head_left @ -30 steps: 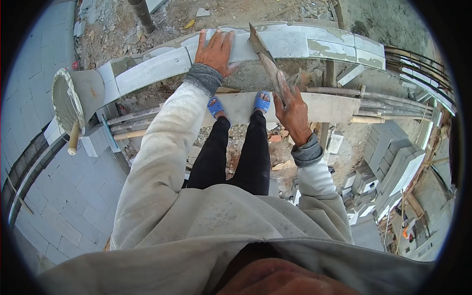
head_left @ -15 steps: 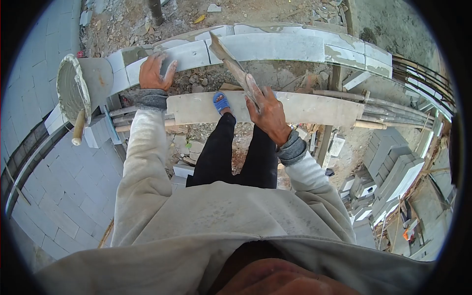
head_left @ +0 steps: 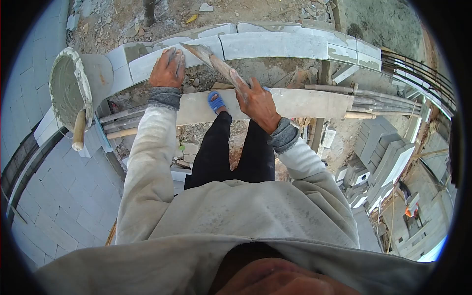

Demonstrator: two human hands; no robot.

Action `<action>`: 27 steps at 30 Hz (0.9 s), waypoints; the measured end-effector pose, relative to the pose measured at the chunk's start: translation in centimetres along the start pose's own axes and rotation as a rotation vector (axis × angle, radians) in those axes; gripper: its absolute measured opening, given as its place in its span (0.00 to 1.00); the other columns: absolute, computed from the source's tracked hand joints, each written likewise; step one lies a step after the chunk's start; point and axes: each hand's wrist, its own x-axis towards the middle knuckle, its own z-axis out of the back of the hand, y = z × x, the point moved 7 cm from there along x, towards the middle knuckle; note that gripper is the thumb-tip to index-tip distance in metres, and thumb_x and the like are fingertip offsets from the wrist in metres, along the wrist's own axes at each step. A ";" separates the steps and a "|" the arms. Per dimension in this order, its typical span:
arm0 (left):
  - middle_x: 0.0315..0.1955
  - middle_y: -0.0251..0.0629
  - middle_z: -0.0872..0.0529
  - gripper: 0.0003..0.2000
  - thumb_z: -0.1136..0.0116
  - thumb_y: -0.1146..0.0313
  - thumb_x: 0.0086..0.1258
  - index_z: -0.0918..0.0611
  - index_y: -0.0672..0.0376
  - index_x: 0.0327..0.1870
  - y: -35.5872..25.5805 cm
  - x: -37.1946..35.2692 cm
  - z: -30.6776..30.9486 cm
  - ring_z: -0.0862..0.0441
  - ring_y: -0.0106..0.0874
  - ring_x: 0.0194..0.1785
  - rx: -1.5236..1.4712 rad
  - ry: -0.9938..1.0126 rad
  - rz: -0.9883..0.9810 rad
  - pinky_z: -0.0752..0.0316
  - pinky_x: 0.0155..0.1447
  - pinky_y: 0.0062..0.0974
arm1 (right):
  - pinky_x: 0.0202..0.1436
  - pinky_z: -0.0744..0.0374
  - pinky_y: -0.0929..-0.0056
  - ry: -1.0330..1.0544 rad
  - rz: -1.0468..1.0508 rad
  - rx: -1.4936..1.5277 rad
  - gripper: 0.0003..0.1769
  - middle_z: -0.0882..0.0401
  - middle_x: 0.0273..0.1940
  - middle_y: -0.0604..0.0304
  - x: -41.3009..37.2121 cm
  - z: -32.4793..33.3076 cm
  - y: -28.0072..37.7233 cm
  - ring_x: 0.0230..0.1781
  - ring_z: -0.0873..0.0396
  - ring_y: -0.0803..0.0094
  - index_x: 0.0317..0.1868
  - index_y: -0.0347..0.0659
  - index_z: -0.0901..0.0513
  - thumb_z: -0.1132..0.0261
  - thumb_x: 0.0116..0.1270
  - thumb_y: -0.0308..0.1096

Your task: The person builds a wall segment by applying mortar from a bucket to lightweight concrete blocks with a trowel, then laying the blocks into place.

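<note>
My left hand (head_left: 167, 70) rests with fingers stretched over the upper edge of a pale grey block (head_left: 147, 65) in the wall. In my right hand (head_left: 258, 104) is a long, flat, brown-grey tool (head_left: 212, 60) with a pointed end; I cannot tell its kind. Its tip overlaps this same block, left of the dark joint. Right of that joint lies another long block (head_left: 275, 45). At the far left, a bucket (head_left: 101, 73) coated with grey mortar stands by the wall, a wooden handle (head_left: 78, 130) sticking out over its rim.
A pale plank (head_left: 305, 102) crosses below the wall, with a foot in a blue sandal (head_left: 216, 101) at it. Bamboo poles (head_left: 383, 106) run beside the plank. Stacked blocks (head_left: 378, 147) stand lower right. Dark bars (head_left: 418, 76) project past the wall's right end.
The tool's tip has swung left, from over the right block to over the left one. My left hand has moved slightly up and right. The joint between the blocks appears farther right.
</note>
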 end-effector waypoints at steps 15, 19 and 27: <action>0.60 0.41 0.24 0.23 0.38 0.55 0.63 0.22 0.52 0.58 -3.9 0.4 -0.8 0.28 0.42 0.63 -0.016 0.105 0.071 0.36 0.63 0.51 | 0.34 0.19 0.60 0.080 -0.253 0.224 0.33 0.21 0.40 0.44 -18.0 0.6 -8.6 0.36 0.18 0.51 0.71 0.49 0.35 0.37 0.67 0.38; 0.69 0.41 0.34 0.42 0.32 0.47 0.56 0.36 0.49 0.72 -14.7 3.3 -3.0 0.38 0.50 0.71 -0.014 0.212 -0.083 0.47 0.69 0.61 | 0.28 0.21 0.67 0.001 -0.678 0.554 0.31 0.18 0.35 0.49 -22.8 2.2 -18.4 0.29 0.19 0.63 0.71 0.44 0.36 0.38 0.69 0.38; 0.69 0.36 0.34 0.48 0.26 0.56 0.50 0.42 0.41 0.74 -21.4 8.9 -12.3 0.35 0.37 0.71 0.324 0.599 -0.107 0.50 0.71 0.61 | 0.20 0.25 0.78 -0.385 -0.759 1.165 0.34 0.20 0.30 0.57 -15.1 8.0 -32.2 0.20 0.25 0.77 0.73 0.40 0.38 0.38 0.71 0.39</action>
